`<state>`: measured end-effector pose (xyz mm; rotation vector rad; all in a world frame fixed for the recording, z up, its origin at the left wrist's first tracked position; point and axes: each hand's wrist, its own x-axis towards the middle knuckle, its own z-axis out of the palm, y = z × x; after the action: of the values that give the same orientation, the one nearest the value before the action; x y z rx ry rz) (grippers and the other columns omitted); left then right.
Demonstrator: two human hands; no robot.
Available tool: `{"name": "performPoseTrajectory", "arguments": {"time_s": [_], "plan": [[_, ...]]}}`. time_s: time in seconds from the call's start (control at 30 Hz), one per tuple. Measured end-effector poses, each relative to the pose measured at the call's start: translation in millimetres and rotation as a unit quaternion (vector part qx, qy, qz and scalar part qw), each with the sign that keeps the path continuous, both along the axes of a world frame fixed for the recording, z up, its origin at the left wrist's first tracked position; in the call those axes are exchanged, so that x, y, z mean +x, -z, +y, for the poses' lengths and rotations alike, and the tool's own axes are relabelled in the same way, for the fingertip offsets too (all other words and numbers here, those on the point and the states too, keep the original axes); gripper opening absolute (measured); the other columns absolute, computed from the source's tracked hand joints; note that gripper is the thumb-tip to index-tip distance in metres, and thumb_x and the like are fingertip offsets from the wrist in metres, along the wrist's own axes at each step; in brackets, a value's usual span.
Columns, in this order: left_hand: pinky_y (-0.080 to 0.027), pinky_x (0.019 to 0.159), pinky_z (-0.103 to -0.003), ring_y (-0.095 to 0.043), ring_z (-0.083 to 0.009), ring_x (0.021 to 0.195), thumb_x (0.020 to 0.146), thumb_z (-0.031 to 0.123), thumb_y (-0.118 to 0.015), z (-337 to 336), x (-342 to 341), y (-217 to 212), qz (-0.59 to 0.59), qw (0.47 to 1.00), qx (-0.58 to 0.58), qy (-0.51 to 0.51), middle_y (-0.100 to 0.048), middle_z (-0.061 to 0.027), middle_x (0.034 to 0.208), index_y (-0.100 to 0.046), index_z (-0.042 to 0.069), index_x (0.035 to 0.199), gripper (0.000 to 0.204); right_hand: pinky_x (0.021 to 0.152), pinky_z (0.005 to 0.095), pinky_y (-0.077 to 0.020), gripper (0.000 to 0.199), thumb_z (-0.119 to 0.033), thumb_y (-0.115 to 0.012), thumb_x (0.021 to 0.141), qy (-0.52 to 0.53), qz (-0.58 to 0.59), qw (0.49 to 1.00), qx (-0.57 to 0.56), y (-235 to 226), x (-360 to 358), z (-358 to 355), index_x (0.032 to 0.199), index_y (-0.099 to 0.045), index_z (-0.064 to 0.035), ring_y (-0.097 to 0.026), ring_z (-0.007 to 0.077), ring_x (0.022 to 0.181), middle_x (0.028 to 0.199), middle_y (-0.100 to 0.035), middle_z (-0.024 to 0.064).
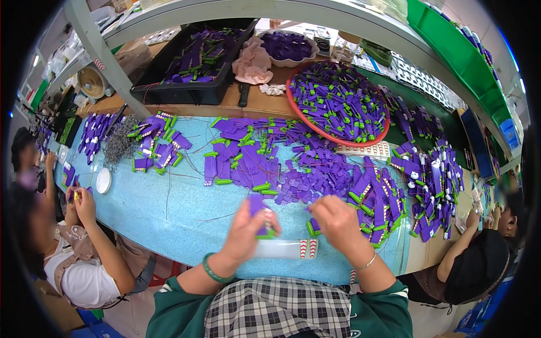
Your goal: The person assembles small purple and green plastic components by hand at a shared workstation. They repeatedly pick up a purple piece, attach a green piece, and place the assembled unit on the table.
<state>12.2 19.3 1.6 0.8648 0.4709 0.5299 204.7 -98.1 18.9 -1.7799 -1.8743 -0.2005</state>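
My left hand (236, 243) is closed around a flat purple piece with a green end (256, 204), held up above the table's near edge. To its right, my right hand (338, 224) has its thumb and fingers pinched together. A speck of purple shows at those fingertips, too small to name. Beneath the hands lies a clear strip with red chevron marks (284, 249). Just beyond them spreads a heap of small purple tabs (310, 179). Flat purple pieces with green ends (242, 163) lie behind my left hand, and more (380, 203) are piled beside my right.
A red basin (291, 104) full of purple-green pieces stands at the back, near a black tray (141, 90) and a white bowl (270, 55). A metal shelf beam (270, 25) crosses above. Tangled grey wires (121, 143) and a white lid (104, 181) lie left. Co-workers sit on both sides.
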Motion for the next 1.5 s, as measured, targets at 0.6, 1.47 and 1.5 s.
{"name": "performPoseTrajectory", "arguments": {"time_s": [0.6, 1.47, 1.5], "plan": [[-0.047, 0.063, -0.028, -0.057, -0.0126, 0.069, 0.094, 0.008, -0.049, -23, 6, 15, 0.121, 0.933, 0.275, 0.196, -0.056, -0.0041, 0.076, -0.046, 0.001, 0.102, 0.011, 0.053, 0.0206, -0.0438, 0.013, 0.001, -0.072, 0.074, 0.033, 0.48, 0.875, -0.044, 6, -41, -13, 0.086, -0.067, -0.0004, -0.056, 0.0081, 0.065, 0.08, -0.061, 0.0048], [-0.049, 0.064, -0.042, -0.064, -0.0341, 0.074, 0.085, 0.024, -0.063, 91, -15, 1, 0.373, 0.724, 0.58, -0.015, -0.065, -0.0156, 0.08, -0.056, 0.006, 0.097, 0.023, 0.06, 0.034, -0.0468, 0.012, -0.007, -0.071, 0.069, 0.12, 0.062, 0.983, -0.121, -38, 57, -40, 0.078, -0.065, -0.0027, -0.059, 0.0248, 0.069, 0.072, -0.06, 0.0073], [-0.049, 0.063, -0.04, -0.063, -0.0332, 0.072, 0.083, 0.022, -0.065, 113, -21, 3, 0.431, 0.668, 0.605, -0.047, -0.064, -0.0154, 0.075, -0.056, 0.004, 0.097, 0.024, 0.061, 0.0344, -0.0473, 0.014, -0.007, -0.072, 0.068, 0.166, 0.001, 0.98, -0.111, -42, 55, -40, 0.08, -0.065, -0.0036, -0.059, 0.025, 0.071, 0.074, -0.06, 0.0068]]}}
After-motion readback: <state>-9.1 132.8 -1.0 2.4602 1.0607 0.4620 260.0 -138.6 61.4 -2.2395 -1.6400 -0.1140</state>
